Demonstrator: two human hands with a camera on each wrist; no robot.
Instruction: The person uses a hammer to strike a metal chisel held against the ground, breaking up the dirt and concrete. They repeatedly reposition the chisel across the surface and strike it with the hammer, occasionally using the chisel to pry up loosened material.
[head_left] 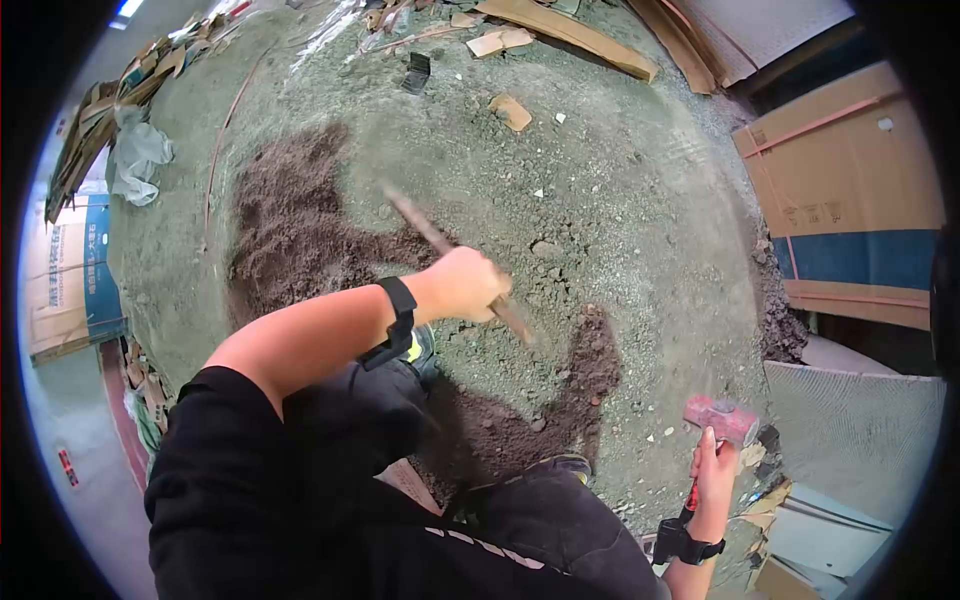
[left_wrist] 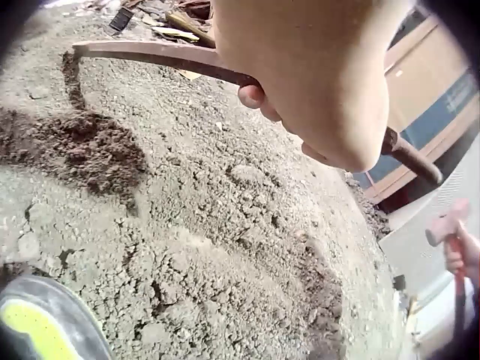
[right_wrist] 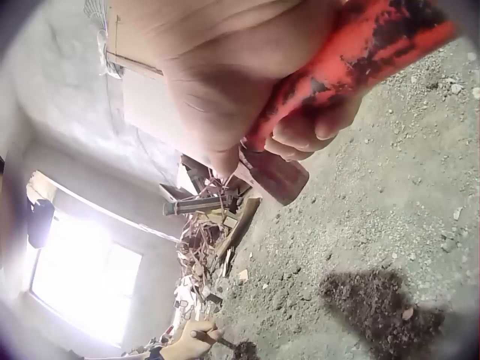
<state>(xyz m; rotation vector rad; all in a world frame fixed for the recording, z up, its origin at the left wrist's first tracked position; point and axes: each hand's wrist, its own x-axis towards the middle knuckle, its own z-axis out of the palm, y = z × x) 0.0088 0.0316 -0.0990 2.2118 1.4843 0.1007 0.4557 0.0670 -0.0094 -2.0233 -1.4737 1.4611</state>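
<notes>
The left hand (head_left: 462, 284) grips a rusty metal bar (head_left: 420, 222) around its middle, held over the ground between patches of dark loose soil (head_left: 290, 225). In the left wrist view the bar (left_wrist: 161, 54) runs out both sides of the fist, one end flattened and near dark soil. The right hand (head_left: 712, 468), off to the right, holds a short sledgehammer with a worn reddish head (head_left: 722, 420), gripping its red handle (right_wrist: 352, 64) close under the head. The hammer is apart from the bar.
Large cartons (head_left: 850, 190) stand at the right, another carton (head_left: 75, 275) at the left. Wood scraps and a plastic bag (head_left: 140, 155) lie at upper left. The person's shoe (left_wrist: 45, 322) is beside the rubble, and long boards (head_left: 570, 38) lie at the top.
</notes>
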